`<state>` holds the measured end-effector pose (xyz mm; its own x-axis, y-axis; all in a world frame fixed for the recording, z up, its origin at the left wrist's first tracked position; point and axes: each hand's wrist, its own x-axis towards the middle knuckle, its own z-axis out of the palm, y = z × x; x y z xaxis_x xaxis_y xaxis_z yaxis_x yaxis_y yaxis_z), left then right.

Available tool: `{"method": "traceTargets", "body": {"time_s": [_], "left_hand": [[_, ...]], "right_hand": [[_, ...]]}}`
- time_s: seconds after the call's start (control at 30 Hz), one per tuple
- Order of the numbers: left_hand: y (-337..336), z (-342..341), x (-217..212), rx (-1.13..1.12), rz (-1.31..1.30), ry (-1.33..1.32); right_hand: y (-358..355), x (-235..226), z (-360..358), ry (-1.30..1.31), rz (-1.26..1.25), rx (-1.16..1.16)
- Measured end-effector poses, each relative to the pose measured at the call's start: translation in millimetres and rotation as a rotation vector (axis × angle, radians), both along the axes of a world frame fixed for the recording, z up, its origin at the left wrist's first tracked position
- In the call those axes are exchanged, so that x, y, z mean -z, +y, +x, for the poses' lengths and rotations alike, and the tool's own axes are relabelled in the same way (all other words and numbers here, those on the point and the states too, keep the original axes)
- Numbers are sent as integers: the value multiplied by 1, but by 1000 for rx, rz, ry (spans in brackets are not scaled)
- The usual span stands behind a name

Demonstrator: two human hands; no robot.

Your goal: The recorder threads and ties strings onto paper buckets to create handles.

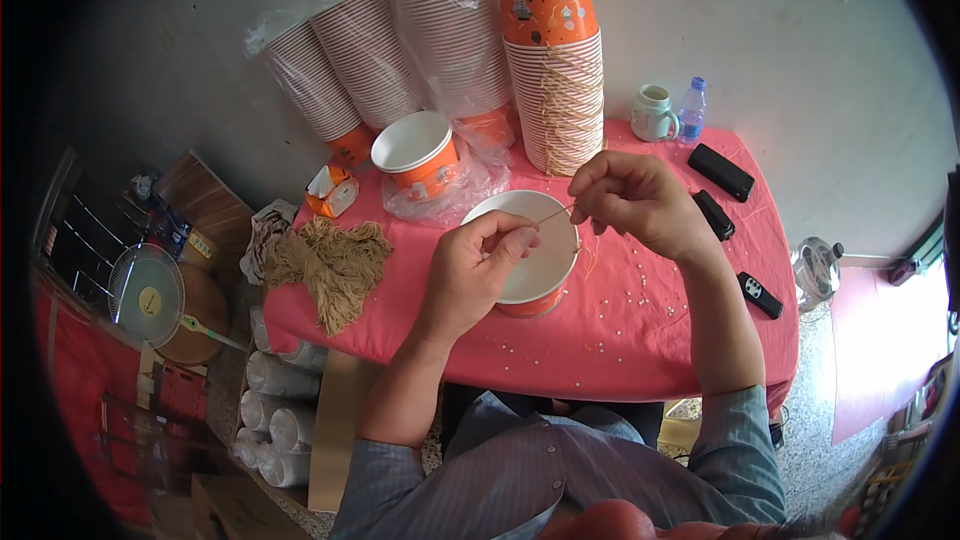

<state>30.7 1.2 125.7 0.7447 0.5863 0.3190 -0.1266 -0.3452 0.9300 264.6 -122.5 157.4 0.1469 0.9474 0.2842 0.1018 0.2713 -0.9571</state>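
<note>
Above an orange paper bucket (535, 285) with a white inside, a thin tan string (556, 214) runs between my two hands. My left hand (472, 265) is closed, pinching the string between thumb and forefinger over the bucket's left part. Higher and to the right, my right hand (640, 202) is closed with its fingertips on the string's other part. Whether anything tiny is also between the fingertips is too small to tell. Small white beads (635, 295) lie scattered on the pink cloth right of and below the bucket. Fine threads hang by the bucket's right rim.
Behind stands a tall bucket stack (550, 90) draped with strings; wrapped stacks (450, 40) lean beside it. An open bucket (415, 145) and a bundle of tan string (340, 270) are at left. A mug (655, 115), bottle (692, 108), black phone (720, 172) and remote (760, 295) lie right.
</note>
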Motion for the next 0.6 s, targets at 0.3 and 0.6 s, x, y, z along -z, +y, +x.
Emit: {"method": "traceTargets", "body": {"time_s": [0.3, 0.6], "left_hand": [[15, -10, -18, 17, 186, 138], [27, -23, -13, 12, 196, 242]], "right_hand": [[16, 16, -40, -406, 189, 20], [31, 47, -52, -700, 319, 268]]}}
